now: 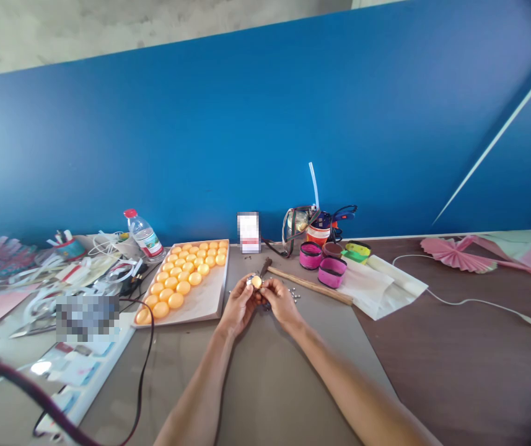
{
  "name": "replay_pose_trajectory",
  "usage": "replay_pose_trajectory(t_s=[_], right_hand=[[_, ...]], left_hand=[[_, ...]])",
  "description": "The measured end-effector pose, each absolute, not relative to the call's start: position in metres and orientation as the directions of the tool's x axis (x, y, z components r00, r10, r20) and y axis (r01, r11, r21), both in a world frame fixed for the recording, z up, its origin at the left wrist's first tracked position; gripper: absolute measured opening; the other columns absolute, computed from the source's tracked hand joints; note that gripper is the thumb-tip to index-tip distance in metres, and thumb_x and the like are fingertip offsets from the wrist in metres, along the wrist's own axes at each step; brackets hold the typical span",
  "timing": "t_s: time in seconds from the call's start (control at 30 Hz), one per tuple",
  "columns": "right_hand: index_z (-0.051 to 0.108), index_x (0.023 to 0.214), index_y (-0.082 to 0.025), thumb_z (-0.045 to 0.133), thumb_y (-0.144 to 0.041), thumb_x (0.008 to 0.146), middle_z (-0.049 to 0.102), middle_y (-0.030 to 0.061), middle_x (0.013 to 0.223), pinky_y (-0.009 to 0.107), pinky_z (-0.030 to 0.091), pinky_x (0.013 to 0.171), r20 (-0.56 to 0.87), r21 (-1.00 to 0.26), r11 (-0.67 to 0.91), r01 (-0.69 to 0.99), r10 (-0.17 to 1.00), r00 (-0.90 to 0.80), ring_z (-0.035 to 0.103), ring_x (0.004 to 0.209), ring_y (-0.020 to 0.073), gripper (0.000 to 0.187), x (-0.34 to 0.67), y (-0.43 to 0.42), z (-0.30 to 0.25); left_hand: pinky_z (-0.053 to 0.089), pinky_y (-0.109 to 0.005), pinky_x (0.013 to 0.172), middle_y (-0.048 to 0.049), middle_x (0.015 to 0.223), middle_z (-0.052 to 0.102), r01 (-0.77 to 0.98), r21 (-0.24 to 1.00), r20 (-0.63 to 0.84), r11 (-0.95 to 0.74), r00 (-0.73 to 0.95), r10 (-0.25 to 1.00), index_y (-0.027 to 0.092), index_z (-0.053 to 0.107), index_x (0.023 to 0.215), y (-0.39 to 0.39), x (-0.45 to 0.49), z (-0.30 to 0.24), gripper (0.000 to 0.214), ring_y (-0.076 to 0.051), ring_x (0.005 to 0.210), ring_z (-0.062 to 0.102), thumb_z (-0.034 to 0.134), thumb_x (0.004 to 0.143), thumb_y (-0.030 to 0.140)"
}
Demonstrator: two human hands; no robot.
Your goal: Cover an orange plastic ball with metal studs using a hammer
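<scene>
Orange and smooth-looking, one small ball (256,282) is gripped by the left hand (238,306) above the table (288,384), to the right of the tray (204,298). The fingers of the right hand (282,303) are curled in beside it; whether anything is pinched there cannot be told. If pressed unevenly, the ball could be slipped loose. The small metal pieces (295,295) and wooden handle (311,285) nearby could be knocked by a careless sideways sweep.
</scene>
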State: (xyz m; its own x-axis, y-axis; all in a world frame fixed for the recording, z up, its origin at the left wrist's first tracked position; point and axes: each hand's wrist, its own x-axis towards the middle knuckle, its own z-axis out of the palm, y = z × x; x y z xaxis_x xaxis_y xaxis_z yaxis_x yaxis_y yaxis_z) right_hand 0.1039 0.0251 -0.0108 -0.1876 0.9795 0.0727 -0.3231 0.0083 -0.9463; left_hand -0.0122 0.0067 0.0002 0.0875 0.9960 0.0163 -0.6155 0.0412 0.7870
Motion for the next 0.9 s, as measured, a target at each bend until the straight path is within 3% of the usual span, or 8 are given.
replay_pose_trajectory(t_s=[0.37,0.5,0.6,0.7,0.8,0.9], right_hand=[[0.047,0.069,-0.022,0.060,-0.034,0.067,0.051,-0.0050,0.055,0.024,0.038,0.052,0.038,-0.955,-0.003,-0.296,0.990,-0.134,0.047,0.051,0.0112,0.018,0.103,0.024,-0.010],[0.048,0.071,-0.021,0.056,-0.036,0.071,0.050,-0.0046,0.055,0.024,0.039,0.052,0.098,-0.963,0.052,-0.266,0.982,-0.163,0.047,0.051,0.0109,0.017,0.107,0.029,-0.006],[0.054,0.076,-0.019,0.048,-0.033,0.078,0.057,-0.0003,0.067,0.026,0.042,0.062,0.263,-0.965,0.263,-0.007,0.962,-0.078,0.052,0.062,0.0134,0.015,0.117,0.034,-0.006],[0.061,0.087,-0.018,0.042,-0.024,0.082,0.062,0.0073,0.091,0.031,0.038,0.081,0.424,-0.796,0.410,0.446,0.903,-0.072,0.054,0.089,0.0184,0.020,0.125,0.034,-0.007],[0.060,0.103,-0.018,0.047,-0.026,0.082,0.059,0.0107,0.103,0.035,0.032,0.087,0.380,-0.537,0.342,0.771,0.914,-0.141,0.048,0.102,0.0226,0.025,0.125,0.030,-0.008],[0.059,0.105,-0.020,0.051,-0.032,0.081,0.056,0.0108,0.106,0.036,0.029,0.085,0.305,-0.378,0.292,0.879,0.935,-0.180,0.044,0.104,0.0246,0.028,0.122,0.024,-0.007]], left_hand=[[0.046,-0.025,0.062,-0.0002,0.077,0.061,-0.601,0.799,0.033,0.025,0.085,0.996,0.018,0.058,0.102,0.004,-0.007,0.002,0.033,-0.009,0.060,0.054,0.069,0.072,0.027],[0.046,-0.023,0.062,-0.0013,0.076,0.061,-0.626,0.778,-0.002,0.054,0.083,0.997,0.015,0.060,0.100,0.006,-0.010,0.001,0.030,-0.008,0.060,0.055,0.067,0.074,0.029],[0.047,-0.022,0.062,-0.0023,0.077,0.063,-0.646,0.760,-0.042,0.069,0.057,0.997,0.013,0.062,0.093,0.010,-0.016,-0.001,0.027,-0.009,0.061,0.056,0.068,0.073,0.030],[0.048,-0.021,0.060,-0.0030,0.076,0.063,-0.663,0.745,-0.066,0.068,0.027,0.997,0.013,0.062,0.087,0.012,-0.019,-0.003,0.024,-0.009,0.060,0.057,0.068,0.073,0.030],[0.048,-0.020,0.057,-0.0035,0.077,0.064,-0.674,0.737,-0.064,0.056,0.013,0.998,0.013,0.061,0.086,0.013,-0.019,-0.003,0.022,-0.009,0.060,0.058,0.067,0.074,0.030],[0.049,-0.021,0.056,-0.0044,0.079,0.064,-0.673,0.738,-0.050,0.053,0.025,0.998,0.013,0.061,0.086,0.013,-0.018,-0.003,0.022,-0.009,0.061,0.058,0.066,0.074,0.030]])
